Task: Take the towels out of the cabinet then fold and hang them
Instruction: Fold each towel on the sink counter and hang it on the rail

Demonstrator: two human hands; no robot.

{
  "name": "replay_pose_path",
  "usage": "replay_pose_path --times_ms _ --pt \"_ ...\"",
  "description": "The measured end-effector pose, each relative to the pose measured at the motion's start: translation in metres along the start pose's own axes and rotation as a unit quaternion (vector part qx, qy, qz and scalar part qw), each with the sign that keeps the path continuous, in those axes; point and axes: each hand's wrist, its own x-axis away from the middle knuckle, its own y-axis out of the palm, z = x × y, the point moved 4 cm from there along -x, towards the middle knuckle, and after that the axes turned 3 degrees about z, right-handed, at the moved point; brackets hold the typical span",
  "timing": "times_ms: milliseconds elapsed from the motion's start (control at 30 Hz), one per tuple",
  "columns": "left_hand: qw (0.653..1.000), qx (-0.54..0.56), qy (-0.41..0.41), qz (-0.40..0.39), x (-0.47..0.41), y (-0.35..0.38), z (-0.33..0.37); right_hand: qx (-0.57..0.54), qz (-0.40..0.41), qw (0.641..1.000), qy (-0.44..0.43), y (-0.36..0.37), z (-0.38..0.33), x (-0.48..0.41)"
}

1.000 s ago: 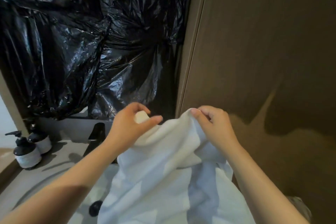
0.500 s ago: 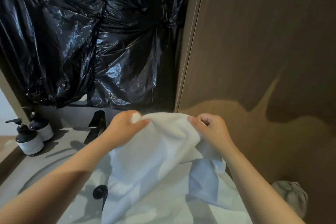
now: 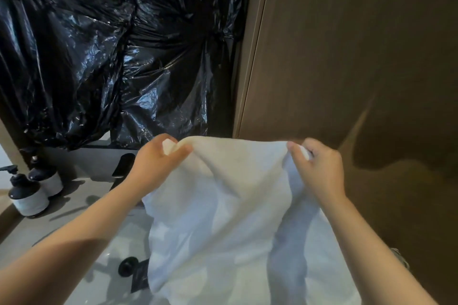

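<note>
Your left hand (image 3: 158, 160) is closed in a pinch on one top corner of the white terry towel (image 3: 230, 205), with the thumb across the hem and the fingers curled behind it. Your right hand (image 3: 319, 168) pinches the other top corner the same way. The upper edge runs between them with a slight sag. The rest of the cloth hangs in loose folds in front of you, over the near right part of the grey counter (image 3: 74, 200) and its pale sink basin (image 3: 99, 270). A round black drain plug (image 3: 127, 265) sits in the basin just left of the towel's hanging edge. A black tap (image 3: 122, 168) stands at the counter's back edge, behind your left wrist. Two dark pump bottles with white bands (image 3: 29, 195) stand together at the back left corner. Crumpled black plastic sheeting (image 3: 99, 44) covers the wall above the counter, and a tall brown wood-grain panel (image 3: 347, 57) fills the right side
</note>
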Motion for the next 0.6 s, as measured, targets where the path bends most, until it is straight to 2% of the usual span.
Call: replay_pose_path --times_ms 133,200,333,467,600 --pt "0.995 0.041 0.039 0.084 -0.011 -0.011 0.026 0.126 0.107 0.980 -0.113 -0.039 -0.044 -0.043" --pt "0.989 0.061 0.061 0.124 -0.014 -0.017 0.036 0.159 0.094 0.975 -0.126 -0.043 -0.049 -0.052" --pt "0.986 0.061 0.081 0.134 -0.014 -0.023 0.040 0.201 0.026 0.975 -0.086 -0.040 -0.031 -0.051" --pt "0.988 -0.008 0.099 0.121 -0.010 -0.018 0.038 0.163 0.005 0.985 -0.054 -0.028 -0.018 -0.036" --pt "0.992 0.030 0.030 0.119 -0.007 -0.012 0.033 0.101 0.002 0.995 -0.004 -0.018 -0.015 -0.031"
